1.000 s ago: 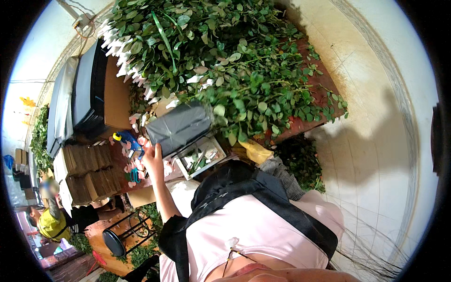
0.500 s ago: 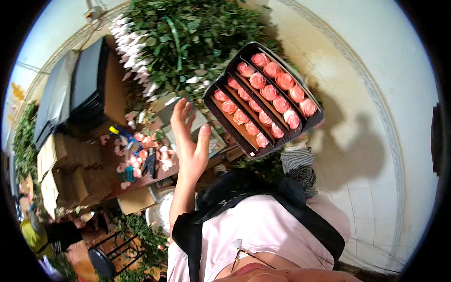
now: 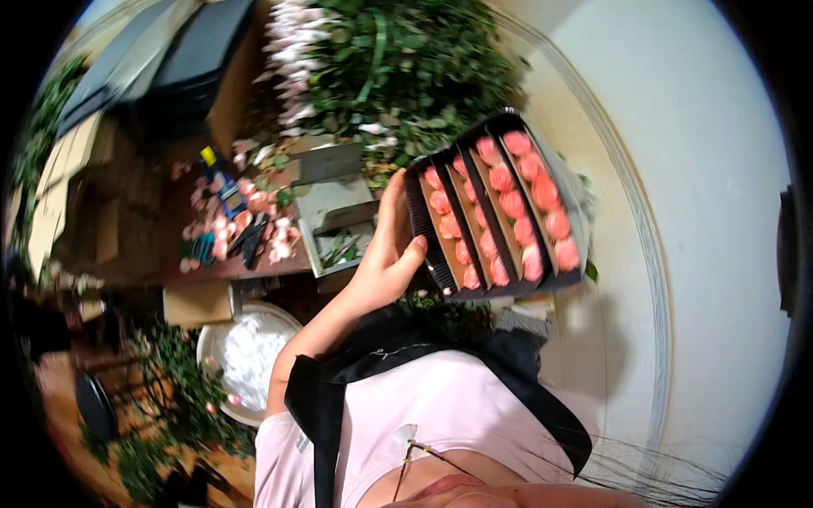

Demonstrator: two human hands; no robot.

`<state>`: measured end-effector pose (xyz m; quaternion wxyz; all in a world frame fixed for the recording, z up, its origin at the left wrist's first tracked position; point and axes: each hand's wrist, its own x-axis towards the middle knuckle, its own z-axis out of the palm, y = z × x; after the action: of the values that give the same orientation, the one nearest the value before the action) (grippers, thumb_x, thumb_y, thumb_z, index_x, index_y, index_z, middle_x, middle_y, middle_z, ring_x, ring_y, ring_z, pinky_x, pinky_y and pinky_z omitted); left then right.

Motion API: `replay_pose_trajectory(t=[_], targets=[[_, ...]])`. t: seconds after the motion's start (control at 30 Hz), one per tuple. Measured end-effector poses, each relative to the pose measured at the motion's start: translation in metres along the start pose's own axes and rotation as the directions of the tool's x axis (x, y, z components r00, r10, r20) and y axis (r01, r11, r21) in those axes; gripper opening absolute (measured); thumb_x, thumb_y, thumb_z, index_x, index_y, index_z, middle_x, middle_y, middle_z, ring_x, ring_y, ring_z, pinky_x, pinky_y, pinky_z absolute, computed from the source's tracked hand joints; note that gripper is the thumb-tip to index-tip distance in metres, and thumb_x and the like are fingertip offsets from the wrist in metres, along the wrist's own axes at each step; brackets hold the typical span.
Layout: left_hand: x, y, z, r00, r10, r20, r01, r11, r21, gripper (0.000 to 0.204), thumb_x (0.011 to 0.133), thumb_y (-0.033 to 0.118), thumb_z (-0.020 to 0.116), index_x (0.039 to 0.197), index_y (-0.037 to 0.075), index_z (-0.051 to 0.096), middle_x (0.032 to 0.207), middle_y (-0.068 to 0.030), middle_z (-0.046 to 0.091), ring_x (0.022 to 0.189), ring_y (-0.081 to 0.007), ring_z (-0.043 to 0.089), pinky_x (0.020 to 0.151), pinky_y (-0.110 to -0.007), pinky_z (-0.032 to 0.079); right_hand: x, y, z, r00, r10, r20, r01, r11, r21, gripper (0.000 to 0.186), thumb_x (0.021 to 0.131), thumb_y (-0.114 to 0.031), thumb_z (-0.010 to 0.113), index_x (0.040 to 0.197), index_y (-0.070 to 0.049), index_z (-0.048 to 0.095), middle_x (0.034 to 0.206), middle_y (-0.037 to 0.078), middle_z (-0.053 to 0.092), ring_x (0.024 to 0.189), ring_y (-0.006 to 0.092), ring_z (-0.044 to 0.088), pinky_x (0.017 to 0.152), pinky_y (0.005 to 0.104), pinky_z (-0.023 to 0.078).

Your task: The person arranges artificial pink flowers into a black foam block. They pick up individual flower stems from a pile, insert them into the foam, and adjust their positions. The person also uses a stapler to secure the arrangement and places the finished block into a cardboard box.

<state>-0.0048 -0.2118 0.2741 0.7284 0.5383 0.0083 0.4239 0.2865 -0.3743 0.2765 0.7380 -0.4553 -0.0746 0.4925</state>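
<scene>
A wrapped bundle of pink roses is held up in front of me, its blooms in rows parted by dark corrugated card strips. My left hand is at its left side, thumb along the near corner and fingers against the card edge, closed on it. The hand's far fingertips are partly hidden. My right hand does not show; only a checked sleeve appears below the bundle, which covers what lies behind it.
Leafy stems are heaped behind the bundle. To the left, a table holds a grey metal tray, fallen petals, black-handled cutters and stacked cardboard. A white tub stands below. A pale wall is at right.
My left hand has moved from open air onto the left side of the rose bundle. The bundle has turned more upright, and the view has shifted, showing more of the tub.
</scene>
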Motion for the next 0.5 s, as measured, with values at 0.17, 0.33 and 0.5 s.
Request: replay_pose_trajectory(t=[0.17, 0.33, 0.5], targets=[[-0.047, -0.044, -0.05, 0.916, -0.277, -0.289, 0.28, 0.959, -0.03, 0.055, 0.104, 0.017, 0.053, 0.153, 0.003, 0.034, 0.142, -0.0099, 0.052, 0.124, -0.0168, 0.051, 0.101, -0.033, 0.043, 0.02, -0.01, 0.046, 0.995, 0.049, 0.084, -0.03, 0.978, -0.208, 0.048, 0.107, -0.028, 0.046, 0.152, -0.012, 0.037, 0.146, 0.01, 0.052, 0.124, 0.0286, 0.057, 0.112, 0.0471, 0.04], [-0.101, -0.126, -0.079, 0.807, -0.47, -0.358, 0.294, 0.845, -0.447, 0.046, 0.106, 0.034, 0.046, 0.138, 0.003, 0.055, 0.123, -0.0061, 0.068, 0.105, -0.0162, 0.061, 0.091, -0.033, 0.05, 0.074, 0.01, 0.111, 0.952, 0.195, 0.237, -0.088, 0.913, -0.399, 0.049, 0.107, -0.029, 0.046, 0.152, -0.012, 0.036, 0.146, 0.011, 0.052, 0.122, 0.0288, 0.057, 0.11, 0.0467, 0.042], [-0.16, -0.135, -0.095, 0.663, 0.23, -0.713, 0.195, 0.866, 0.461, 0.041, 0.106, 0.03, 0.044, 0.123, -0.001, 0.064, 0.12, -0.0096, 0.069, 0.106, -0.0205, 0.063, 0.094, -0.034, 0.05, 0.134, 0.07, 0.195, 0.777, 0.463, 0.426, -0.156, 0.798, -0.582, 0.049, 0.107, -0.03, 0.046, 0.152, -0.012, 0.036, 0.145, 0.011, 0.052, 0.121, 0.029, 0.058, 0.109, 0.0463, 0.043]])
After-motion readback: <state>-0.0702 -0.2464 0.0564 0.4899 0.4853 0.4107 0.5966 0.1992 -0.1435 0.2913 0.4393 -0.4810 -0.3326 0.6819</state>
